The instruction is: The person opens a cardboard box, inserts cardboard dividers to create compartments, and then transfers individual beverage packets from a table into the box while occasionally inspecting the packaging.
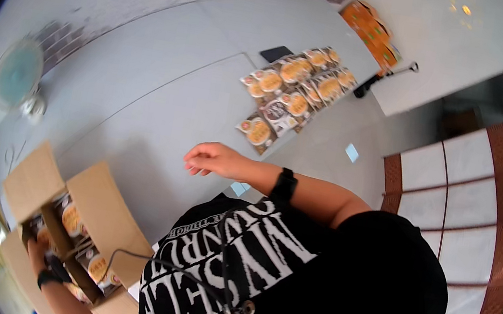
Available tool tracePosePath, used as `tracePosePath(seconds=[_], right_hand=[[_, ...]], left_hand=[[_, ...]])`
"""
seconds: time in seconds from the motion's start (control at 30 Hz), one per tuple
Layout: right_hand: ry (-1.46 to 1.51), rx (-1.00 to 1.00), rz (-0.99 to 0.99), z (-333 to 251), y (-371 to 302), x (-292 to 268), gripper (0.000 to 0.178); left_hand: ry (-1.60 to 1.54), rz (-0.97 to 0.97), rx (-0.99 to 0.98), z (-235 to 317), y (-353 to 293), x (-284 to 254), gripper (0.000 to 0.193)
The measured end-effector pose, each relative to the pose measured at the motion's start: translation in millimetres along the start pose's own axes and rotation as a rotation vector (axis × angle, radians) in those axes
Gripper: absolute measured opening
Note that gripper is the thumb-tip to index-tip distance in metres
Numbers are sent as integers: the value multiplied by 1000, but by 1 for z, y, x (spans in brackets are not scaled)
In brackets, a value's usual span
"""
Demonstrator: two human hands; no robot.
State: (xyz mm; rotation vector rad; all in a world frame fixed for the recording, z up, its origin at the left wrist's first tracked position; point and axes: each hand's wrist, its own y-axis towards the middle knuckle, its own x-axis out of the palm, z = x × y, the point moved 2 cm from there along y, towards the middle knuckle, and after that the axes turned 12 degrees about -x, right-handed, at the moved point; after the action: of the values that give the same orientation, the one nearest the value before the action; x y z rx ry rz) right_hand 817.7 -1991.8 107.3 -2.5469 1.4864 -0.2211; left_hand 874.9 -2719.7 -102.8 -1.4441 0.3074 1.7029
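Observation:
At the lower left, my left hand (37, 249) reaches into an open cardboard box (106, 200). Its fingers go down beside a food packet and are mostly hidden, so I cannot tell whether they grip anything. Brown dividers split the box, and packets (94, 267) with a picture of a bowl of food stand in its compartments. My right hand (212, 158) hovers over the near part of the grey table (158, 122), fingers loosely bent and apart, with nothing in them. A dark band is on each wrist.
Rows of similar packets (295, 68) lie on the table's right part, with a dark flat object (276, 54) behind them. A round fan (18, 75) stands at the left. Orange cartons (371, 32) are at the far right corner. A white-panelled screen (466, 211) stands at the right.

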Motion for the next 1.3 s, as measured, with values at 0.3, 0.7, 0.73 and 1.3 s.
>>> tracePosePath(seconds=[0.3,0.7,0.73,1.3], right_hand=[[62,-16,17,22,-20,-45,27],[93,-145,-93,20,-55,-220,31],[104,-149,-96,16,-61,-237,31],[306,-137,354,29,-172,-399,25]], left_hand=[[95,51,13,75,-45,-18,52],[-959,134,103,340,-308,38,41],[-1008,91,69,362,-335,48,41],[-1115,-670,363,667,-423,118,41]])
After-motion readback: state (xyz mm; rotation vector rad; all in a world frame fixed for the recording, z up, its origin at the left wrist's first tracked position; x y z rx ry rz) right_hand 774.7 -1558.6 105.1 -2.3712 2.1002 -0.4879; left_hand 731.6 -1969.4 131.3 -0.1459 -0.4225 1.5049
